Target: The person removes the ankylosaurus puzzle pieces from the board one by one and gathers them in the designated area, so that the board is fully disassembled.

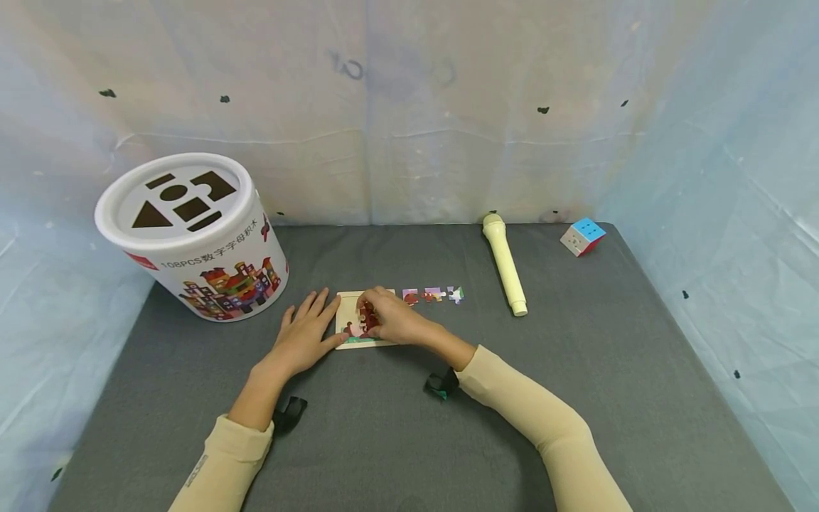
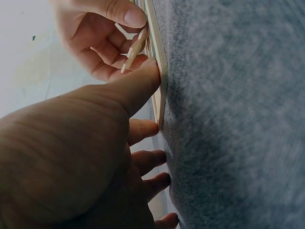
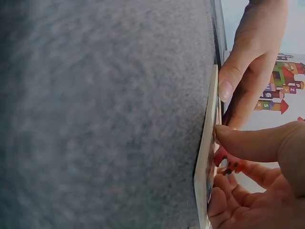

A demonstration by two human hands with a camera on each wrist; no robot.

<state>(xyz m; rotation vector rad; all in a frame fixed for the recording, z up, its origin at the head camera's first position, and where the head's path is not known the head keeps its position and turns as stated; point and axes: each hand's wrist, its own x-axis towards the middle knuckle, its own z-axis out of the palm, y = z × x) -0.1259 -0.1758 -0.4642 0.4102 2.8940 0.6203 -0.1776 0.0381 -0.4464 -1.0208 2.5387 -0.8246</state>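
A small wooden jigsaw board (image 1: pixel 348 306) lies flat on the grey cloth, with brown, pink and green picture pieces along its lower part. My left hand (image 1: pixel 303 336) spreads its fingers beside the board's left edge, and its thumb (image 2: pixel 143 78) presses on the rim. From the right, my right hand (image 1: pixel 399 321) reaches over the board and pinches a puzzle piece (image 2: pixel 136 50). That piece stands tilted to the board; in the right wrist view the red, dotted piece (image 3: pixel 231 165) is partly covered by fingers. Three loose puzzle pieces (image 1: pixel 434 294) lie in a row right of the board.
At the back left stands a large white block bucket (image 1: pixel 269 263) with shaped holes in its lid. A pale yellow toy microphone (image 1: pixel 505 263) lies to the right. Near the back right corner sits a puzzle cube (image 1: pixel 584 236).
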